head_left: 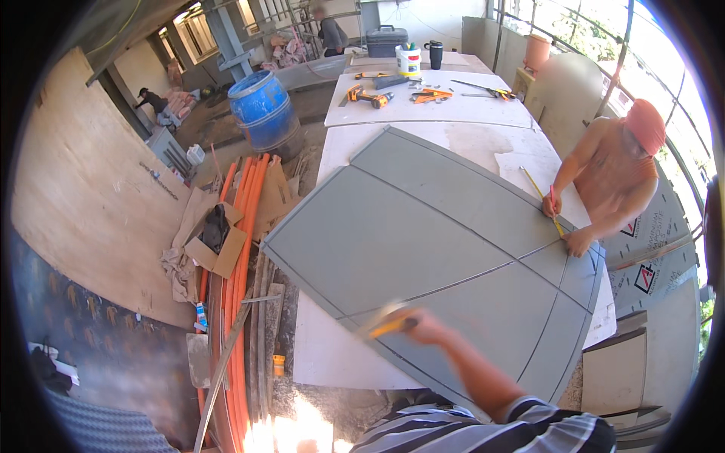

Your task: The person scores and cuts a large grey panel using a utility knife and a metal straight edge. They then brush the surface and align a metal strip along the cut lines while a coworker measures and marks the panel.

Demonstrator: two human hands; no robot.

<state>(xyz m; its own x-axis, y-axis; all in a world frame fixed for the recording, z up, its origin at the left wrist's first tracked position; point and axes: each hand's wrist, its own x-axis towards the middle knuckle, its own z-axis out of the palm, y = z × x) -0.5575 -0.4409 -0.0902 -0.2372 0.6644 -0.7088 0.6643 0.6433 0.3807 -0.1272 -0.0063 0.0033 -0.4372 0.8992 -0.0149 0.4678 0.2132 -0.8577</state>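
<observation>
- Head view: one large grey panel, scored with dark straight grooves, lies flat and askew on a bench topped with white boards. Its left corner juts past the bench's left edge, its near corner past the near edge; its right corner reaches the bench's right edge.
- Right hand, bare, comes in from the lower edge below a striped sleeve. Fingers closed round a yellow-handled tool, at the panel's lower-left edge. Tool blurred; cannot tell its exact kind, or whether it touches the panel.
- Left hand out of view; cannot tell its grip.
- Co-worker in an orange head wrap stands along the bench's right edge. Far hand grasps a pink marking stick; near hand is at a yellow tape measure by the panel's right corner.
- Farther up the bench: orange-and-black cordless drill toward the left edge, orange square mid-board.
- Toward the far edge: white bucket, black tumbler, grey toolbox.
- Floor off the left edge: blue barrel, open cardboard box, long orange pipes.
</observation>
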